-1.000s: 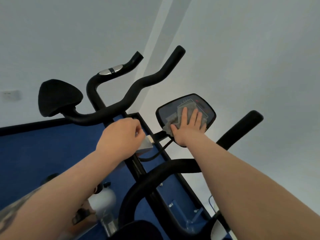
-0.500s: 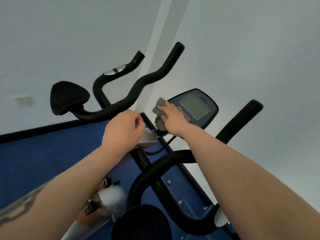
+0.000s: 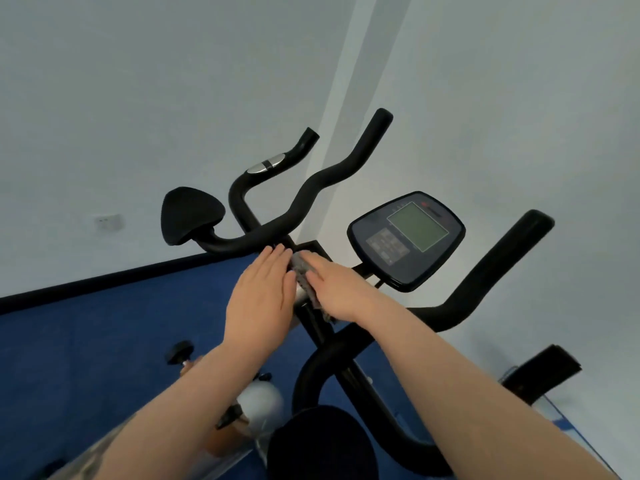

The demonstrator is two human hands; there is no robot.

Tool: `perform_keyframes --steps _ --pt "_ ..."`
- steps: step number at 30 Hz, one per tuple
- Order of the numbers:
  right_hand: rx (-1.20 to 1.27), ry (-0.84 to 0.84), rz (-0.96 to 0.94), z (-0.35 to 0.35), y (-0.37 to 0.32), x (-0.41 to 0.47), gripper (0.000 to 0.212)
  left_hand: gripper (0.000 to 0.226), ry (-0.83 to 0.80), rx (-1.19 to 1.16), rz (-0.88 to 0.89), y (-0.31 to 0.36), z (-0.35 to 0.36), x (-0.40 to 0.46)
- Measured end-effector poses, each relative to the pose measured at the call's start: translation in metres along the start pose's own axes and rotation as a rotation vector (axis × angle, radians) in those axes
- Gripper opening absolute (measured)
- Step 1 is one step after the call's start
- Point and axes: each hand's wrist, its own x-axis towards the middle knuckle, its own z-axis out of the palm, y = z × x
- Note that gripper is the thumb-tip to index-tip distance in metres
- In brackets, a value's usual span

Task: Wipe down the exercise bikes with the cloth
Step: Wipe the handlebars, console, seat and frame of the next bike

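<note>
Blue floor; cloth lengthwise along stem

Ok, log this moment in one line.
wipe bike | right hand presses cloth on stem | left hand flat beside | console uncovered

Cloth between hands, console right.
</note>
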Motion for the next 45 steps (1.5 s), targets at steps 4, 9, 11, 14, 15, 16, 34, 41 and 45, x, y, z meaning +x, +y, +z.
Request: perform_keyframes --steps 4,9,11,14,15,16,34,41,45 --pt "-0.01 0.004 0.108 -0.006 -0.003 0.003 0.047 0.049 0.06 -0.187 -0.055 0.002 -0.003 -0.013" --pt "-0.073 0.078 -0.21 0.015 -0.024 -0.023 0.052 0.052 0.027 -0.419 -0.109 0.0 -0.01 -0.039" --pt "0.019 0.049 -0.175 0.009 -0.019 -0.025 0.052 0.054 0.013 -0.44 -0.166 -0.002 -0.014 -0.053" --pt "0.029 0.145 -0.083 0.006 -0.017 -0.024 0.048 0.055 -0.035 -0.498 -0.26 -0.001 -0.018 -0.061" --pt "-0.013 0.191 -0.101 0.009 -0.021 -0.028 0.047 0.055 -0.063 -0.523 -0.28 -0.002 -0.02 -0.063" --pt "-0.034 0.227 -0.138 0.012 -0.021 -0.033 0.047 0.055 -0.091 -0.541 -0.295 -0.002 -0.023 -0.064" --pt "-0.261 0.184 -0.329 0.014 0.0 -0.088 0.026 0.055 -0.155 -0.722 -0.199 0.053 -0.034 -0.118" --pt "-0.071 0.114 -0.433 0.003 0.008 -0.106 0.031 0.049 -0.001 -0.681 -0.212 0.064 -0.043 -0.139" --pt "0.165 0.194 -0.477 0.005 0.015 -0.13 0.035 0.04 0.181 -0.613 -0.137 0.069 -0.059 -0.141"
